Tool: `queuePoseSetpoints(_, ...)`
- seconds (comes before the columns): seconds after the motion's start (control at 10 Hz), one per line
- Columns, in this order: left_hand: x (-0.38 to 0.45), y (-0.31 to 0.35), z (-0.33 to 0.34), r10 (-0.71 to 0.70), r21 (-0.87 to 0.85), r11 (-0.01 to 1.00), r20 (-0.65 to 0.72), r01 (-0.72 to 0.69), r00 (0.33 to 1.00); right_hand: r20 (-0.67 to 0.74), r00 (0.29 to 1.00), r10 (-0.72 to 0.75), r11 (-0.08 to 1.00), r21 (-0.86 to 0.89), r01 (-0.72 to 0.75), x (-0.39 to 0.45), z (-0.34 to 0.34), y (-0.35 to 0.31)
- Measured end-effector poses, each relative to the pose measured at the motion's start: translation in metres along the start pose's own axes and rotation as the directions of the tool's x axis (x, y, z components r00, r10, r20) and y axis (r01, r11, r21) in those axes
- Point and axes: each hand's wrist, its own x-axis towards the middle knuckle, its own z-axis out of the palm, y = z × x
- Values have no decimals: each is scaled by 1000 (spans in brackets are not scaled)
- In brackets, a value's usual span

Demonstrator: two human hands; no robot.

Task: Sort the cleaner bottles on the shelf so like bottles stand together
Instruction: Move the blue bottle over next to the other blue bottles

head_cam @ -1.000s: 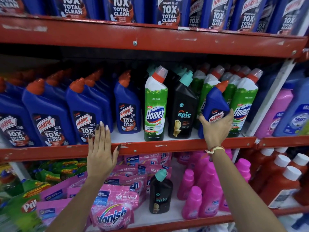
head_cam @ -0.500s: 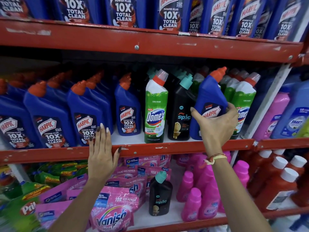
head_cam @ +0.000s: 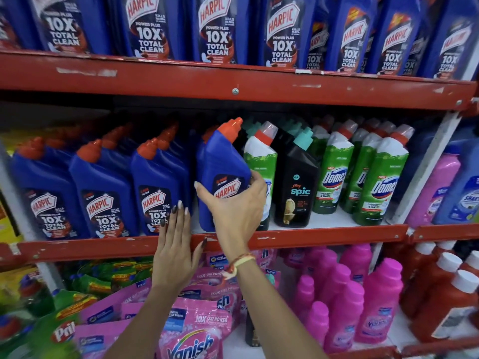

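My right hand grips a blue Harpic bottle with an orange cap, tilted, at the middle shelf just right of the row of blue Harpic bottles. Behind my hand stands a green Domex bottle, partly hidden. To its right is a black Spic bottle, then a group of green Domex bottles. My left hand lies flat with fingers spread on the red shelf edge, holding nothing.
Large Harpic bottles fill the upper shelf. Pink Vanish pouches, pink bottles, red bottles and another black bottle, mostly hidden by my arm, sit on the lower shelf. Pink and blue bottles stand at the right.
My right hand lifted the blue Harpic bottle out from among the Domex bottles and carried it left, past the Spic bottle, to the Harpic row. My left hand stayed on the shelf edge.
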Motion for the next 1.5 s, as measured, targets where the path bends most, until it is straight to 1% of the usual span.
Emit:
queuePoseSetpoints(0.1, 0, 1, 0, 5, 52, 999, -31, -3, 1000, 35, 999, -4, 996, 84, 1, -6, 7, -17)
queuePoseSetpoints(0.2, -2, -3, 6, 36, 57, 998, -52, -33, 998, 18, 1000, -23, 998, 56, 22, -8, 19, -13)
queuePoseSetpoints(0.4, -1, -5, 10, 62, 66, 996, -82, -56, 995, 41, 999, -8, 999, -41, 10, -15, 31, -3)
queuePoseSetpoints(0.5, -2, -6, 9, 63, 62, 996, -68, -59, 996, 49, 999, 4, 999, -50, -2, -16, 32, -2)
queuePoseSetpoints(0.6, -2, -7, 8, 57, 47, 997, -60, -54, 997, 41, 998, -48, 991, -123, 53, -15, 33, -4)
queuePoseSetpoints(0.7, -2, -5, 8, 45, 43, 998, -45, -43, 998, 59, 989, -138, 958, -246, 148, -11, 28, -3)
queuePoseSetpoints(0.8, -3, -4, 8, 36, 36, 999, -46, -35, 998, 99, 973, -209, 897, -378, 231, -8, 24, -4)
queuePoseSetpoints(0.9, -3, -3, 8, 16, 17, 1000, -48, -16, 999, 135, 965, -223, 859, -441, 260, -5, 22, -6)
queuePoseSetpoints(1.0, -2, 0, 7, -5, -10, 1000, -61, 5, 998, 164, 962, -218, 850, -453, 270, -4, 22, -7)
queuePoseSetpoints(1.2, -2, 5, 7, -44, -27, 999, -73, 42, 996, 176, 950, -259, 823, -475, 313, -7, 20, -5)
queuePoseSetpoints(1.3, -3, 3, 7, -32, -12, 999, -65, 31, 997, 194, 939, -285, 782, -519, 345, -6, 17, -3)
queuePoseSetpoints(1.4, -4, 3, 7, -28, -4, 1000, -63, 28, 998, 209, 923, -324, 732, -563, 384, -1, 11, -1)
queuePoseSetpoints(1.5, -4, 4, 8, -34, -1, 999, -65, 34, 997, 199, 898, -392, 716, -547, 433, 6, 7, 4)
